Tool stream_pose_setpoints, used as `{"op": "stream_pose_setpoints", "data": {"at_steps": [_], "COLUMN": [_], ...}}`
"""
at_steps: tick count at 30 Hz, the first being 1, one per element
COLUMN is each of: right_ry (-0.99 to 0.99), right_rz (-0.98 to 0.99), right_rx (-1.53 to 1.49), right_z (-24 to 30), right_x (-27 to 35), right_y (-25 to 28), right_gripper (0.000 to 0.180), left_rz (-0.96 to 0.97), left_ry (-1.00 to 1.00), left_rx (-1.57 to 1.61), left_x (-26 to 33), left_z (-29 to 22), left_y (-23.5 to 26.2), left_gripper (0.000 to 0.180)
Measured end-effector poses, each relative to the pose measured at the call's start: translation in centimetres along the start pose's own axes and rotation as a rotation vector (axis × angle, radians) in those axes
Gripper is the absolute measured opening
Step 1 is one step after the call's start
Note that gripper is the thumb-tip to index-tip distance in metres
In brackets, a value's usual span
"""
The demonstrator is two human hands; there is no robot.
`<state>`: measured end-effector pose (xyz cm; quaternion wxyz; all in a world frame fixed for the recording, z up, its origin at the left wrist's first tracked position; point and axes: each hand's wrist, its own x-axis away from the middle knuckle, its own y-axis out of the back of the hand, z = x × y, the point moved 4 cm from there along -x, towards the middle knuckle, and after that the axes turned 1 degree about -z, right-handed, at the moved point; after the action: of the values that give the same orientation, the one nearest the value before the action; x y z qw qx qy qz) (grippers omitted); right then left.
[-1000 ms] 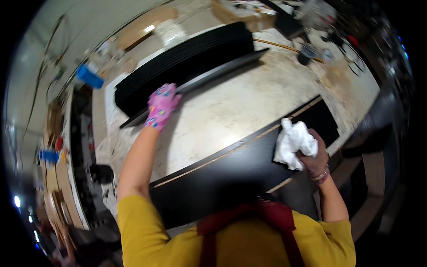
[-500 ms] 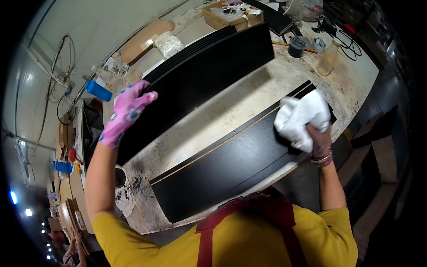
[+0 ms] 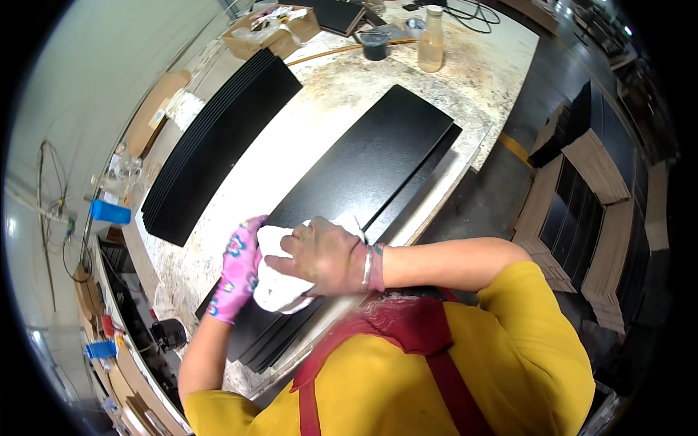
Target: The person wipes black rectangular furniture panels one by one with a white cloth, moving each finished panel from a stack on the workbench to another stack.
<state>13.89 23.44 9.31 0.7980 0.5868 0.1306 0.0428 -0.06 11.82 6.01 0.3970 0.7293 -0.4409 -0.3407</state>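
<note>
A long black board (image 3: pixel 363 160) lies flat on other black boards (image 3: pixel 270 347) at the table's near side. My right hand (image 3: pixel 323 254), in a thin dark-stained glove, is closed on a bunched white cloth (image 3: pixel 280 291) and presses it against the board's near-left part. Beside the cloth, my left hand (image 3: pixel 238 272), in a pink flowered glove, grips the board's far-left edge; its fingertips are partly hidden. Farther back stands a row of upright black boards (image 3: pixel 218 145), apart from both hands.
On the stained table (image 3: pixel 334 94) stand a cardboard box (image 3: pixel 251 43), a black tub (image 3: pixel 374 47) and a bottle of cloudy liquid (image 3: pixel 430 43). A blue bottle (image 3: pixel 110 211) is at the left. Stacked boards (image 3: pixel 574 211) stand beyond the table's right edge.
The board my left hand tilted up now lies flat on the near boards. My right hand has swept the cloth left across to my left hand. The view has turned right.
</note>
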Motion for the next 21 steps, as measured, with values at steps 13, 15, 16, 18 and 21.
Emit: {"op": "stream_pose_setpoints", "data": {"at_steps": [13,15,16,18,21], "right_ry": [-0.748,-0.325,-0.319,-0.278,-1.021], "right_rz": [-0.685,-0.771,-0.528,-0.042,-0.138], "right_rx": [-0.054,0.255,0.22,0.107,0.244], "right_z": [-19.3,-15.5,-14.3,-12.7,-29.9], "right_x": [12.6,9.9,8.5,6.3,14.4], "right_y": [12.4,7.6,6.2,2.3,7.5], "right_gripper": [0.049,0.056,0.058,0.062,0.052], "left_rz": [-0.083,-0.094,-0.043,0.013,-0.067], "left_ry": [0.138,0.113,0.156,0.23,0.037], "left_rx": [-0.134,-0.132,-0.133,-0.152,-0.1], "left_x": [0.4,-0.1,-0.4,0.1,1.0], "left_z": [-0.1,-0.3,-0.2,0.1,0.6], "left_y": [-1.1,-0.9,-1.0,-0.7,-0.1], "left_gripper": [0.038,0.038,0.038,0.039,0.038]}}
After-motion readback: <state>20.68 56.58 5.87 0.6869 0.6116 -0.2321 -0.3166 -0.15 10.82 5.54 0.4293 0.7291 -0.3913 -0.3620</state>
